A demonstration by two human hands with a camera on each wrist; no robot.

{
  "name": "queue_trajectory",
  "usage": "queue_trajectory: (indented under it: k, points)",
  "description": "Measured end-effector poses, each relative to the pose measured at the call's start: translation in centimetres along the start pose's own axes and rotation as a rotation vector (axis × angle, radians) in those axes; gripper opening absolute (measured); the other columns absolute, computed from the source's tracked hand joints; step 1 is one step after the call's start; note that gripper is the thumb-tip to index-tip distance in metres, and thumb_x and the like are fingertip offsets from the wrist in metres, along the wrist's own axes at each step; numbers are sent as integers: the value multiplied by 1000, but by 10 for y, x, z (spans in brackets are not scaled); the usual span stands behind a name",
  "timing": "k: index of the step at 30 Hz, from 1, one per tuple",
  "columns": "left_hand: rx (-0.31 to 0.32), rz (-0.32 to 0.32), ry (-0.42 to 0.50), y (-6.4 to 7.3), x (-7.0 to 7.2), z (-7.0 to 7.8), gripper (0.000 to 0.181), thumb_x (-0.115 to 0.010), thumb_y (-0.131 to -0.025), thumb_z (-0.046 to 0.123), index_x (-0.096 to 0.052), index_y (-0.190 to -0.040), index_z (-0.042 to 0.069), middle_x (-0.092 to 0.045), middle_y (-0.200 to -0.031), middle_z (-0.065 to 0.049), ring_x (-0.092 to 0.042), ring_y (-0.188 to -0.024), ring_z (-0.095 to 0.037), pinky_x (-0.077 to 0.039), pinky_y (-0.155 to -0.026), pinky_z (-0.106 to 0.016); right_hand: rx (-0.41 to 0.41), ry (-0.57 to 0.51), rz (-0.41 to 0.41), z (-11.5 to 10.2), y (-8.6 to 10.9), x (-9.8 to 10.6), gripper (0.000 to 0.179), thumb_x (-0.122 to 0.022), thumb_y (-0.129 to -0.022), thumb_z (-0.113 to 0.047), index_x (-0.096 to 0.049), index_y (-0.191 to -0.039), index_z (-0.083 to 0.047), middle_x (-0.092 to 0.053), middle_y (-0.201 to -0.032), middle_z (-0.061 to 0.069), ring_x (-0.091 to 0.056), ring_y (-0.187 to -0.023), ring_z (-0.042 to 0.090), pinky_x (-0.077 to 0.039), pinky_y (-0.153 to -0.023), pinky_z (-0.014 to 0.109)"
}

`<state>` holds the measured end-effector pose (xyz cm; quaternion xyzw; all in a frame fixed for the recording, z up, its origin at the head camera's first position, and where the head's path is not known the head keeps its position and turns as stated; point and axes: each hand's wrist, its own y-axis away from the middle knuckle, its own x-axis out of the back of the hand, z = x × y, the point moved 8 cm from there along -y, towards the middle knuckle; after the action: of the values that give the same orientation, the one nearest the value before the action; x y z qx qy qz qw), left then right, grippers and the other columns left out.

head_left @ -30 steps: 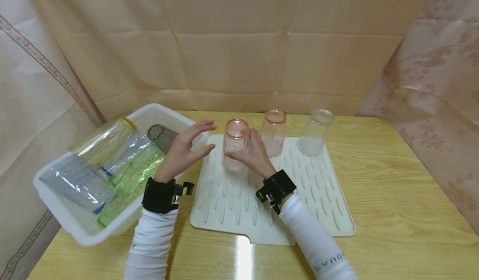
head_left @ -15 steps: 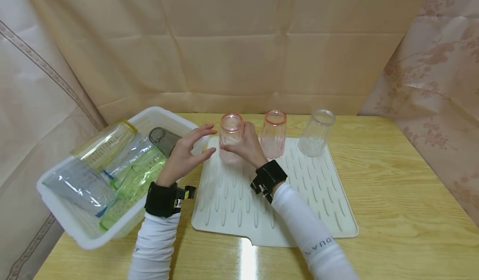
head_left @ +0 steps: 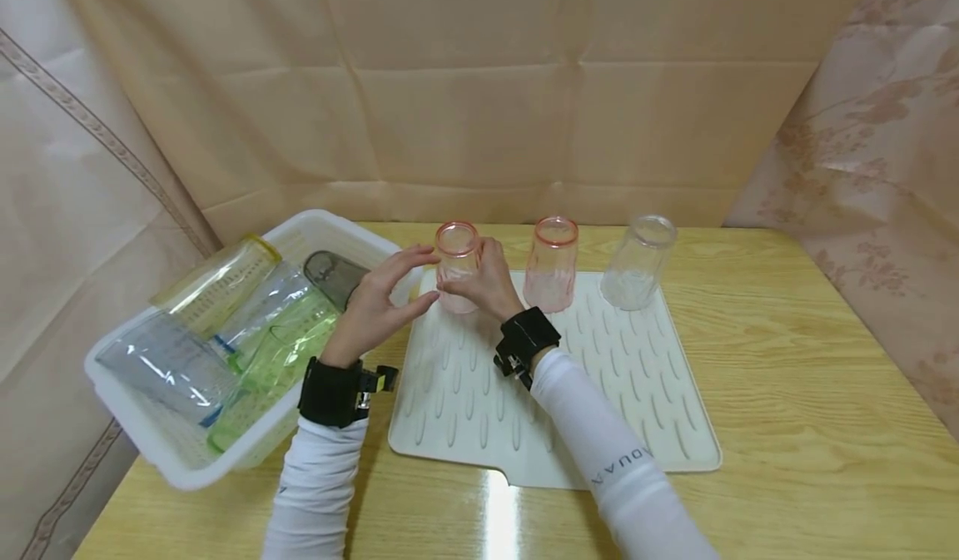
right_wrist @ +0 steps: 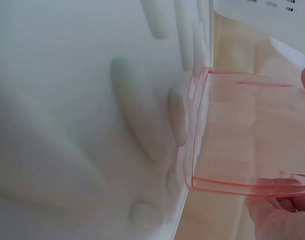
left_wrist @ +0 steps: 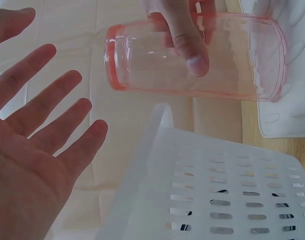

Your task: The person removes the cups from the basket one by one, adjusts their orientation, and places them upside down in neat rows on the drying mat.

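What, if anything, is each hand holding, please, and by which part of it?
The right hand grips the left pink glass tumbler around the middle of its side wall; the left hand holds nothing.

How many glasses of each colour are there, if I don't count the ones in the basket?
Pink: 2 (the held pink glass in the right hand, plus the other pink glass)
Clear: 1 (the clear glass)
Total: 3
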<state>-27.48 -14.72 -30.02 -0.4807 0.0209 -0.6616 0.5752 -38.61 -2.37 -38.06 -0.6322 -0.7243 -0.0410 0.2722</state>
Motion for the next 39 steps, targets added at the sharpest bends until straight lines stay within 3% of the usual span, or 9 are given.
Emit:
queue_trajectory:
  k: [13, 23, 30, 39]
  points:
    - [5, -8, -14, 1, -4, 1, 45, -69, -81, 11, -54, -123, 4, -50, -133, -20, -41, -126, -30, -33, -104, -51, -53, -3, -28, 6, -6, -8, 83, -84, -59, -28, -37, -121, 2, -46, -120, 23, -46, -107, 30, -42, -94, 44]
    - [11, -4, -29, 1, -2, 0, 44, -69, -81, 13, -54, -123, 6, -51, -133, -19, -41, -126, -29, -34, -104, -51, -90, -78, -27, 9, -6, -9, 81, -84, -60, -24, -37, -120, 2, -44, -119, 21, -46, -109, 37, -42, -94, 45]
    - [6, -22, -46, -1, -4, 2, 45, -68, -82, 14, -53, -123, 3, -50, -133, -20, -41, -125, -30, -34, -103, -51, -95, -32, -19, 8, -6, -8, 80, -83, -61, -28, -37, -120, 2, -43, -118, 19, -46, -106, 31, -41, -94, 44]
    - [-29, -39, 8, -5, -15, 8, 43, -68, -80, 10, -55, -120, 2, -52, -130, -20, -43, -123, -28, -34, -104, -48, -96, 17, -14, 8, -5, -8, 84, -83, -61, -32, -37, -122, 1, -40, -121, 20, -45, -107, 29, -42, -95, 43]
